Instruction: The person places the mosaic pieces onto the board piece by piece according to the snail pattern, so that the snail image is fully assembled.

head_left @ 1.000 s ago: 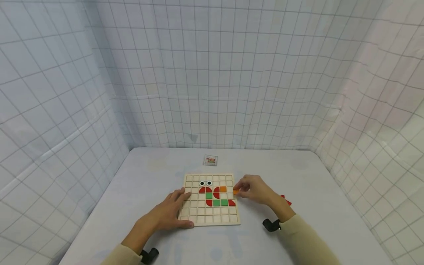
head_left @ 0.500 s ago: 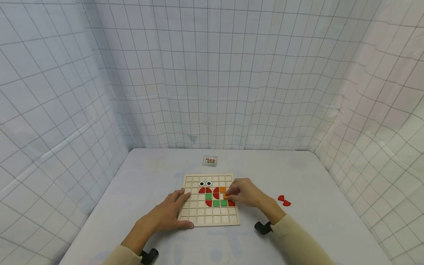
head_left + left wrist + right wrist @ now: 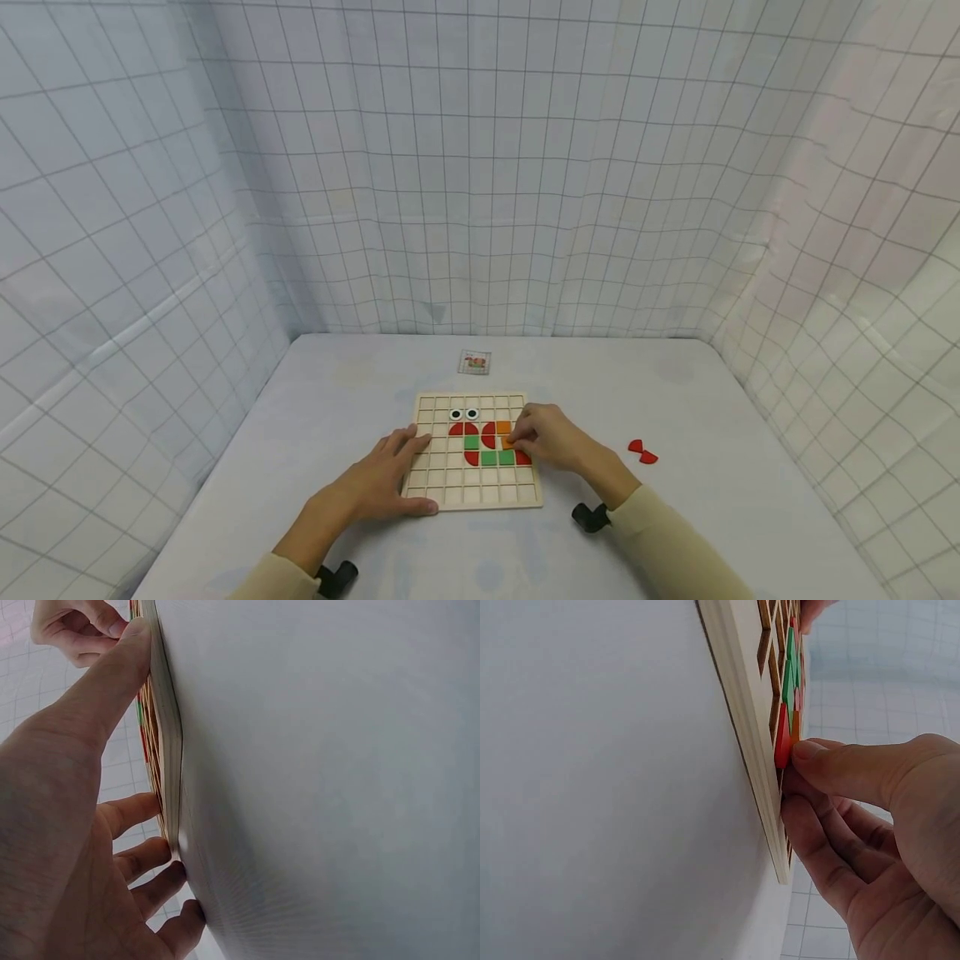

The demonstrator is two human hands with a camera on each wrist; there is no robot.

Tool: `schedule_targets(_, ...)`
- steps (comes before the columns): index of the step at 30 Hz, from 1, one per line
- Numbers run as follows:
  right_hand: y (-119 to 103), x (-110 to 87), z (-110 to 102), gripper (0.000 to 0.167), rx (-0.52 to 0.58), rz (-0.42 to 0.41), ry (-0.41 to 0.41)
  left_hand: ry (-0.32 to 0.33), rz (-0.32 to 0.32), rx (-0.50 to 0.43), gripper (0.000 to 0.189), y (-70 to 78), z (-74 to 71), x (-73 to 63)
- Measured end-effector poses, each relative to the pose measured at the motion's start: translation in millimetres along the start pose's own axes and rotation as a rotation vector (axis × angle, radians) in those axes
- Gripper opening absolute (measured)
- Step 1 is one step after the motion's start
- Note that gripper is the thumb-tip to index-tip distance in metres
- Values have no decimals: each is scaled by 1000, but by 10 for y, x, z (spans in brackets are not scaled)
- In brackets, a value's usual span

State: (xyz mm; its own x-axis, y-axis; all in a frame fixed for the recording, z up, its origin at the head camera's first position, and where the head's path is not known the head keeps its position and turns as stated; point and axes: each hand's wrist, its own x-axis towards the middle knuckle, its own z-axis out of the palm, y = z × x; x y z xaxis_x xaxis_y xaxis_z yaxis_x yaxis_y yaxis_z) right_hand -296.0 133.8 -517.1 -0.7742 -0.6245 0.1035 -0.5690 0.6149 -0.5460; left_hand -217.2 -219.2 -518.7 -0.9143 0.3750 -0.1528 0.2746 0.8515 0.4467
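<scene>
A wooden grid board (image 3: 472, 497) lies on the table with colored tiles in its cells. My left hand (image 3: 378, 479) rests at its left side, fingers spread along the edge and thumb (image 3: 120, 664) at the near corner. With thumb and fingertips my right hand (image 3: 551, 437) pinches an orange square tile (image 3: 507, 443), low over a cell just below another orange square (image 3: 504, 427). Red quarter-round tiles (image 3: 471, 458), green squares (image 3: 489, 458) and two eye tiles (image 3: 472, 414) sit to the left and below. The right fingers partly cover the held tile.
Two loose red quarter-round tiles (image 3: 648, 457) lie on the table to the right of the board. Beyond the board is a small picture card (image 3: 475, 362). White grid-patterned sheets (image 3: 465, 208) enclose the back and sides of the table (image 3: 360, 367).
My right hand has moved left from beside the board's right edge, carrying the orange tile over the grid. The loose red tiles now show fully. The left hand has stayed in place.
</scene>
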Motion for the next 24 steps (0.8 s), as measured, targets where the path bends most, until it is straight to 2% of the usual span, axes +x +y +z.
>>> schedule_targets(7,-25,26,3,9,-46,-25,10,2,0,-7,119,3,-10,-4)
schedule_targets(19,-45,101,115,9,-44,-24,56,2,-3,-15,119,-4,13,0)
schedule_targets(24,-45,103,100,9,-38,-14,48,3,-11,-16,119,8,1,-5)
